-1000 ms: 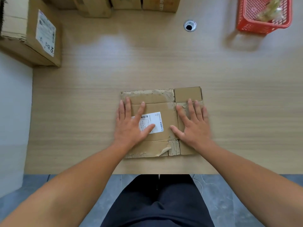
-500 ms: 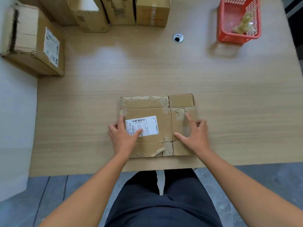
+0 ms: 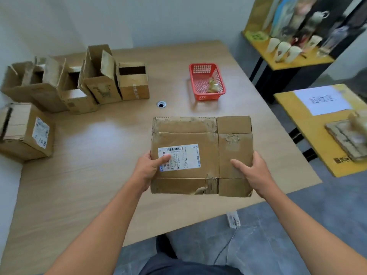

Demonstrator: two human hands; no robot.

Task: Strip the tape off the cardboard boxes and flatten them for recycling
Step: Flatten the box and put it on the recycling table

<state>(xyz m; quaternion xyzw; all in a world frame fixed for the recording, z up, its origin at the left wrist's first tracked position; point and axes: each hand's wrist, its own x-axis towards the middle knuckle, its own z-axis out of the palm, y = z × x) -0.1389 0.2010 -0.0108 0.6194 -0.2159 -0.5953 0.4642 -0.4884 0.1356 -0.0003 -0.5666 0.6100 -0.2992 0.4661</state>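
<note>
A flattened cardboard box (image 3: 200,135) with a white shipping label is lifted off the wooden table (image 3: 99,175). My left hand (image 3: 148,169) grips its left edge, thumb on the label. My right hand (image 3: 252,171) grips its right edge, thumb on top. Several open cardboard boxes (image 3: 99,80) stand along the table's far left. A closed box (image 3: 25,133) with a label sits at the left edge.
A red plastic basket (image 3: 206,81) holding crumpled tape sits at the far right of the table. A cable hole (image 3: 161,104) lies mid-table. To the right, a yellow table (image 3: 297,124) carries a white sign and a stack of flattened cardboard (image 3: 347,139). A shelf with cups stands behind it.
Both hands went from pressing the flat box on the table to gripping its side edges and lifting it. My view swung up and to the right.
</note>
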